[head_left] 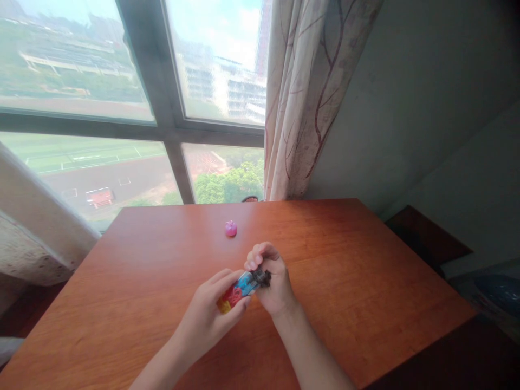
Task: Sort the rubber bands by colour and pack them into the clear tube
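Note:
My left hand (pixel 213 303) is closed around a small clear case (pixel 240 287) filled with coloured bands that look like hair ties, in yellow, red and blue sections. The case is tilted, its far end pointing up and to the right. At that end a clump of black hair ties (pixel 262 276) sits against the palm of my right hand (pixel 273 276), whose fingers are curled over it. Whether some of the black ties are still inside the case I cannot tell. Beyond both hands, a small pink apple-shaped piece (pixel 231 228) rests on the table.
The brown wooden table (pixel 162 260) spreads under my hands and reaches to the window (pixel 170 127). A patterned curtain (pixel 304 97) hangs at the back right, beside a grey wall. A dark panel (pixel 459 357) cuts across the lower right corner.

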The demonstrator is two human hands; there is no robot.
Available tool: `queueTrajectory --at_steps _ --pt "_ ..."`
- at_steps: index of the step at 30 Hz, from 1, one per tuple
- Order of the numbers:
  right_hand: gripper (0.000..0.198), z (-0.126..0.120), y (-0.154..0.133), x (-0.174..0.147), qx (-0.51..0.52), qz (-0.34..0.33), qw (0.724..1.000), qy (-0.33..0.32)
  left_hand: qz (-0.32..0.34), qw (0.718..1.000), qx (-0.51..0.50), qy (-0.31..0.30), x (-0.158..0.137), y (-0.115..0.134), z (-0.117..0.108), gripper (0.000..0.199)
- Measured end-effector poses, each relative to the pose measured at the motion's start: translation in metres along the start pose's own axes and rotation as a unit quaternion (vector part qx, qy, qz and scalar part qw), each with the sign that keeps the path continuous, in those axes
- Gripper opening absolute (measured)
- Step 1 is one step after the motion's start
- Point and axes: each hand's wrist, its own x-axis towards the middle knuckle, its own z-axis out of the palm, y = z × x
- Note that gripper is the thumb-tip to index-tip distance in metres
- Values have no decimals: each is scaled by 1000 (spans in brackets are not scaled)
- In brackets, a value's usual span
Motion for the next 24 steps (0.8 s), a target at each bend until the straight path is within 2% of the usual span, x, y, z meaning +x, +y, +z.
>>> queueTrajectory --at_steps 6,13,19,24 --pt "17 1 -3 0 -26 -1 1000 -2 -3 1000 17 -13 1 -1 0 16" --pt "5 4 -4 0 3 4 999 43 -11 1000 -4 -14 3 -1 3 24" --pt "21 0 -7 5 21 13 994 109 -10 999 -21 -33 2 -1 0 32" --pt "19 -7 -14 10 59 13 988 141 -16 998 -28 -53 1 0 -3 34"
